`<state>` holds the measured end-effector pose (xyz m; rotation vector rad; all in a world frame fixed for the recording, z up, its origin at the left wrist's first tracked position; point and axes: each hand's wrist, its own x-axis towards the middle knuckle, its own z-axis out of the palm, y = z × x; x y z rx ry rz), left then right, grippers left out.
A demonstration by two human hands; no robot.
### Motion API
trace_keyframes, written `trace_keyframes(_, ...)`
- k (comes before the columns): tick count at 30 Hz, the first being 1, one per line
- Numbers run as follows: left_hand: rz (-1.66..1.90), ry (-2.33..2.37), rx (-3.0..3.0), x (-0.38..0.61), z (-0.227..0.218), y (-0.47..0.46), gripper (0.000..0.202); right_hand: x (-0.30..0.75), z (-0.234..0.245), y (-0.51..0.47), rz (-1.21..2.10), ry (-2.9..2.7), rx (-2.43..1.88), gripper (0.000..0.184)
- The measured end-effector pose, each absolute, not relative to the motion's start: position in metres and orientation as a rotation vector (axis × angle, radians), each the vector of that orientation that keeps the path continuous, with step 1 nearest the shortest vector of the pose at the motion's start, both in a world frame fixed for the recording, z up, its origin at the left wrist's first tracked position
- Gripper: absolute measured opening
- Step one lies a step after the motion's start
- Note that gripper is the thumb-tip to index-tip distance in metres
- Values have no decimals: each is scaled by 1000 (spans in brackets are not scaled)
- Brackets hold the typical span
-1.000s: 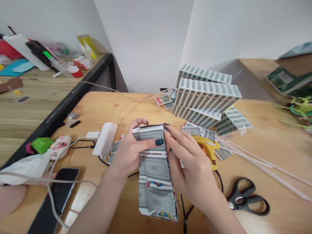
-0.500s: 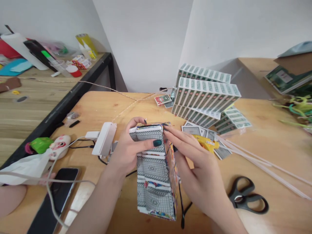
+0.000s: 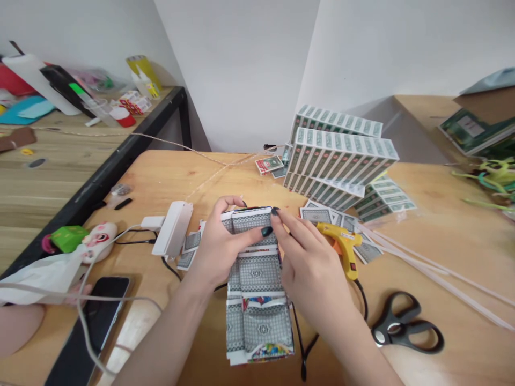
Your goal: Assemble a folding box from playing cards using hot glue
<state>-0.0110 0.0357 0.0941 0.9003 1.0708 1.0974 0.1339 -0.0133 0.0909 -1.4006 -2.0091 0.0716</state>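
Both hands hold a long box-like piece built from playing cards [image 3: 257,273], with grey patterned card backs facing me and bits of coloured print at the seams. My left hand [image 3: 221,244] wraps its far left end, thumb lying across the cards and fingers behind. At the far right corner, the fingertips of my right hand [image 3: 309,252] press on the edge; its other fingers curl along the right side, partly hidden. Just beyond the right hand lies a yellow glue gun [image 3: 344,244], on top of loose playing cards [image 3: 368,249].
Boxed card decks [image 3: 341,155] are stacked at the back. Black-handled scissors [image 3: 406,324] and clear glue sticks [image 3: 438,268] lie right. On the left are a white power strip [image 3: 173,230], a phone [image 3: 90,332], cables and a pig figure [image 3: 98,241]. Another table [image 3: 100,145] adjoins at left.
The card piece has turned so its right side no longer shows and its front faces me more. My right hand has shifted slightly down and left, uncovering more of the glue gun.
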Motion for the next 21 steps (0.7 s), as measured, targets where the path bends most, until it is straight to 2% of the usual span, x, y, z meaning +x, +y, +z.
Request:
trace_keyframes(4,1103,1040,860,-14,96,39,55,143,93,-7,498,-1800,-1282,46)
trace_keyframes(9,1093,963,816,-15,100,39,55,141,90,-3,921,-1286,-1300,31)
trace_keyframes(11,1083,933,830,-15,101,38,53,138,86,-2,994,-1224,-1268,34)
trace_keyframes(15,1075,890,845,-15,102,37,51,134,77,1,1056,-1251,-1195,50)
trace_keyframes(21,1084,939,867,-15,101,37,54,139,66,9,1190,-1340,-1107,50)
